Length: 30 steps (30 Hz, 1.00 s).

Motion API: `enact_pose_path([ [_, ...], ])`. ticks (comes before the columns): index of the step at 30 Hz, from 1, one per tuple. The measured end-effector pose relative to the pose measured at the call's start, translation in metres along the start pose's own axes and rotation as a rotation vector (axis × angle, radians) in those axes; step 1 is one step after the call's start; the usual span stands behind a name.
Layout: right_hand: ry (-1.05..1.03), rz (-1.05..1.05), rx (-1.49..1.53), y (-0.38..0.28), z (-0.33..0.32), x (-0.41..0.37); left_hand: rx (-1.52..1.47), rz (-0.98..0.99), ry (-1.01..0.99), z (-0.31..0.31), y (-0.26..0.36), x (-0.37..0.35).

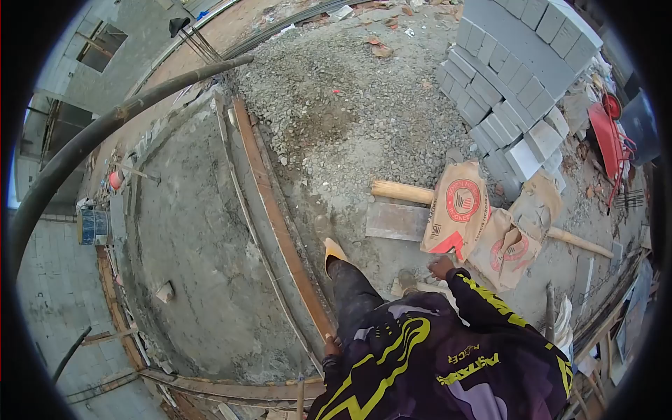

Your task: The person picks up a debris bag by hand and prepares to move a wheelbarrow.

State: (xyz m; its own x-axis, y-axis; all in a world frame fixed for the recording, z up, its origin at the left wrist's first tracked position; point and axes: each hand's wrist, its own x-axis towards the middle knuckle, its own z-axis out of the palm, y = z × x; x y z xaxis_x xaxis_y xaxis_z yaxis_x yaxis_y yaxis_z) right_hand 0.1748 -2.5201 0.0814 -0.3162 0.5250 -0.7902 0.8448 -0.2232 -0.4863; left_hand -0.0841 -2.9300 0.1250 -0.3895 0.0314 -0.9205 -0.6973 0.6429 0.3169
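My left hand [332,346] is at the near end of a long brown wooden board [269,199], which edges a grey wet-looking concrete slab [203,245]. Its fingers are small and partly hidden by the sleeve, so its grip is unclear. My right hand [441,267] hangs just below a paper cement bag [459,206] with a red round print, apart from it. The fingers look curled, but whether they hold anything is not visible. Beside that bag lies a second, crumpled bag [505,248].
Grey blocks [514,84] are stacked at the upper right, with a red wheelbarrow [607,140] beyond. Gravel [350,105] covers the ground ahead. A bamboo pole [402,190] lies under the bags. A dark curved pole [98,129] crosses the upper left. A blue bucket [93,227] stands left.
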Motion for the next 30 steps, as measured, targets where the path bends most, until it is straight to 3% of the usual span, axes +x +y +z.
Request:
enact_pose_path([
  [2, -0.009, -0.127, 0.055, -0.070, 0.023, 0.010, 0.462, -0.032, 0.142, 0.002, 0.032, 0.032],
  [5, -0.081, -0.081, 0.266, -0.186, 0.032, 0.021, 0.302, -0.033, 0.100, -0.012, 0.153, 0.090],
  [9, -0.039, 0.143, 0.048, -0.269, 0.024, 0.088, 0.113, -0.050, -0.018, -0.015, 0.324, 0.133],
  [10, 0.090, -0.030, -0.013, -0.284, 0.020, 0.106, -0.136, 0.007, -0.066, -0.017, 0.368, 0.153],
  [11, 0.099, -0.023, 0.005, -0.308, 0.007, 0.118, -0.377, 0.056, -0.107, -0.029, 0.414, 0.171],
  [13, 0.099, -0.011, 0.053, -0.363, -0.016, 0.141, -0.388, 0.248, -0.057, -0.029, 0.525, 0.153],
  [14, 0.098, 0.126, 0.100, -0.384, -0.026, 0.153, -0.365, 0.295, -0.084, -0.031, 0.572, 0.143],
  [17, 0.261, -0.079, 0.359, -0.476, -0.064, 0.140, -0.287, 0.369, -0.164, -0.021, 0.662, 0.164],
  [21, 0.277, 0.013, 0.506, -0.514, -0.082, 0.161, -0.168, 0.309, -0.219, 0.016, 0.745, 0.188],
  [22, 0.273, 0.067, 0.490, -0.512, -0.079, 0.169, -0.228, 0.284, -0.312, 0.028, 0.763, 0.193],
  [23, 0.328, 0.026, 0.291, -0.485, -0.064, 0.196, -0.252, 0.258, -0.381, 0.039, 0.782, 0.196],
  [25, 0.092, -0.125, -0.798, -0.453, -0.050, 0.241, -0.218, 0.229, -0.438, 0.058, 0.810, 0.218],
  [27, 0.052, 0.474, -0.147, -0.487, -0.085, 0.270, -0.100, 0.248, -0.345, 0.074, 0.850, 0.225],
  [29, 0.129, 0.487, -0.151, -0.510, -0.138, 0.314, -0.064, 0.141, -0.218, 0.091, 0.886, 0.246],
  [30, 0.112, 0.506, -0.143, -0.508, -0.121, 0.324, -0.015, 0.137, -0.255, 0.078, 0.893, 0.266],
])
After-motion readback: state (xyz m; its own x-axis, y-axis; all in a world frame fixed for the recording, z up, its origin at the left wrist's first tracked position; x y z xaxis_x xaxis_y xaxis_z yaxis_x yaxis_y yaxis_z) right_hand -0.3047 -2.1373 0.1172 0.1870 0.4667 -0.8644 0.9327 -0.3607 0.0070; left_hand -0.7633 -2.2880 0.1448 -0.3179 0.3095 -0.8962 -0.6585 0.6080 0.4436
